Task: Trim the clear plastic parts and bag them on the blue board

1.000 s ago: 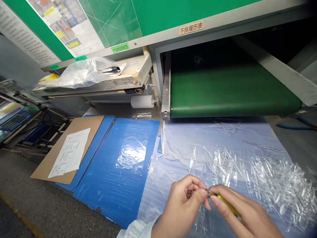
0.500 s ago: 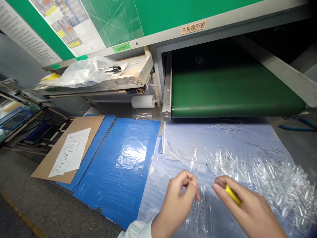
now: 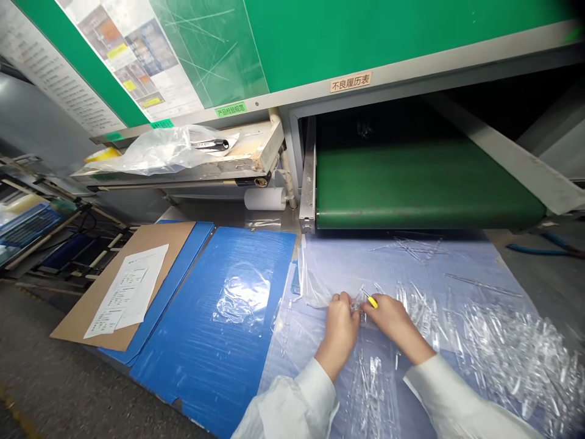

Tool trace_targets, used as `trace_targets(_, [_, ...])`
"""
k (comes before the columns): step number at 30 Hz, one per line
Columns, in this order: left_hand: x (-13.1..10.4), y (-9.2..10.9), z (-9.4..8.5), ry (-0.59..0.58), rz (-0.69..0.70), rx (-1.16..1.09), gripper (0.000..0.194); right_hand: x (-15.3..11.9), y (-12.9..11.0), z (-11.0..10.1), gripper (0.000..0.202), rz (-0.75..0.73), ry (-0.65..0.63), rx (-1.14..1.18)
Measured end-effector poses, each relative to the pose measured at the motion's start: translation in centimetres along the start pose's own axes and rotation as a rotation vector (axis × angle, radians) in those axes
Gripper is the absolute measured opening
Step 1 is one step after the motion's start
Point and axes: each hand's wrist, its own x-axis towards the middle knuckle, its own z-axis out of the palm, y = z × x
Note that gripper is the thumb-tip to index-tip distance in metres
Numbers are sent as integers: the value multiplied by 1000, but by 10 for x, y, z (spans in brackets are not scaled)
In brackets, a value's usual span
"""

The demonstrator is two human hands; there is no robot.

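My left hand (image 3: 340,323) is closed on a thin clear plastic piece (image 3: 355,306) over the sheet-covered bench. Close beside it, my right hand (image 3: 392,317) grips a small tool with a yellow handle (image 3: 373,301). A slim tip juts from that handle towards the plastic; its exact kind is not clear. Between my forearms lies a batch of slender clear plastic pieces (image 3: 372,390). A smaller cluster (image 3: 420,311) sits right of my right hand, and a large heap of the same pieces (image 3: 521,353) spreads at the far right.
A green conveyor belt (image 3: 425,189) ends just behind the bench sheet (image 3: 329,262). Blue boards (image 3: 196,347) lie to the left, with cardboard (image 3: 86,305) and papers (image 3: 132,286) on one. A shelf (image 3: 262,152) with a plastic bag (image 3: 159,149) juts out above.
Both hands have moved forward, away from me, and come together. My left hand, which was over the nearer batch, now holds a clear piece. The yellow-handled tool stays in my right hand.
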Motion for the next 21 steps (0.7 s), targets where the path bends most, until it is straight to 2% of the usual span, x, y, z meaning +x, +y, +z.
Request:
trace_targets(3, [-1, 1, 3, -16, -41, 9, 22, -4, 12, -11, 21, 17, -20, 18])
trace_targets(7, [4, 6, -5, -76, -101, -85, 3, -21, 22, -30, 21, -69, 76, 93])
trace_targets(11, [4, 15, -30, -247, -157, -320, 5, -45, 20, -47, 14, -335, 186, 168])
trace_targets(14, [-4, 25, -51, -367, -184, -499, 9, -58, 13, -54, 19, -552, 182, 181])
trace_targets(16, [-10, 30, -61, -458, -207, -605, 5, -63, 7, -57, 25, -626, 166, 182])
trace_targets(19, [-15, 33, -67, -560, -246, -769, 23, -66, -1, -61, 25, -629, 154, 209])
trace_targets(21, [-16, 32, -65, -521, -253, -889, 38, -65, -4, -64, 18, -558, 165, 251])
